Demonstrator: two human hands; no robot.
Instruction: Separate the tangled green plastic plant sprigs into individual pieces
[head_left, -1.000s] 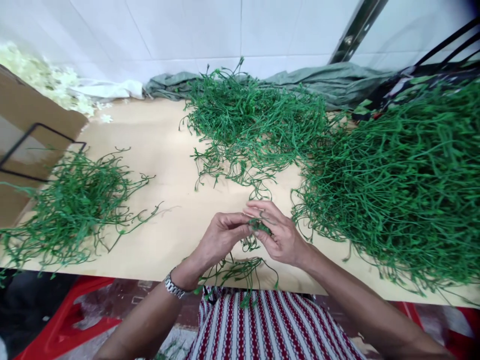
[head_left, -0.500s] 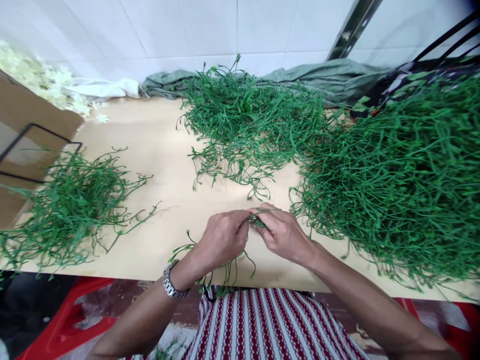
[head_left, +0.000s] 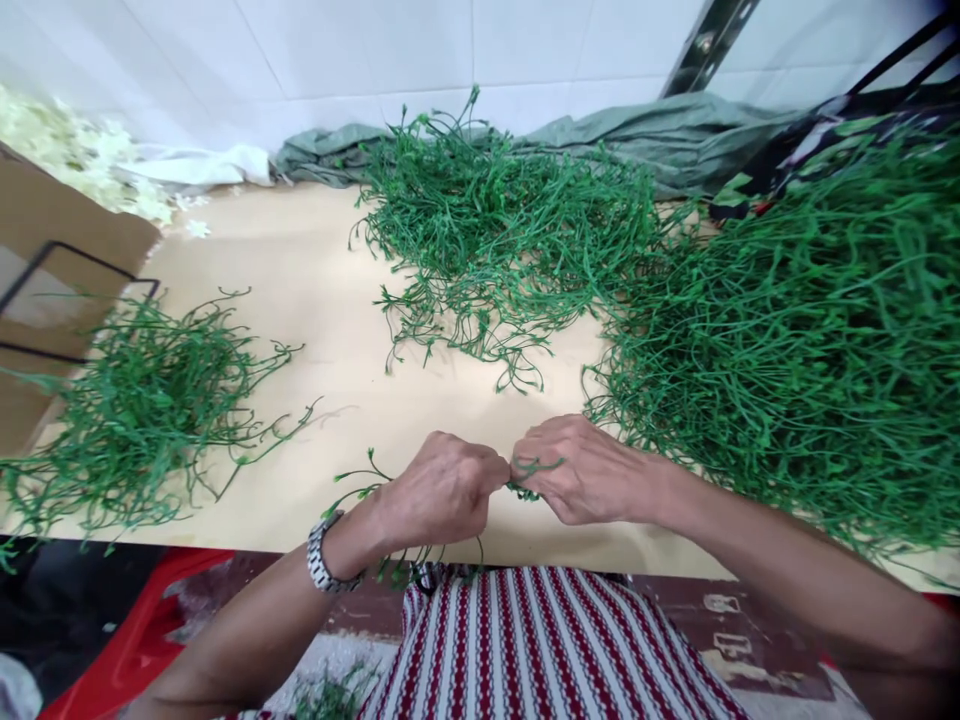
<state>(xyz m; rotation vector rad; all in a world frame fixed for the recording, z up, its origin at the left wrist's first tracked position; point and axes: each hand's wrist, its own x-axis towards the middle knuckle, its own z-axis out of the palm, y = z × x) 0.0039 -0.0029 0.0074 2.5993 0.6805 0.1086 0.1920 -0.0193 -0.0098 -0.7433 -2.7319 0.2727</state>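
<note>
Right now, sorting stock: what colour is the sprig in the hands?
Green sprig, head view.

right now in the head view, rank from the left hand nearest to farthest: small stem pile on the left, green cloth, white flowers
1. small stem pile, left of the left hand
2. green cloth, along the far wall
3. white flowers, far left corner

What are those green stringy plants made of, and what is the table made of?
The green stems look like plastic, not real plants: all one even green with a slight shine, and springy curls. The sprig pinched between the left hand and right hand looks the same. The table seems to be pale, smooth wood or laminate board; I cannot tell which.
</note>
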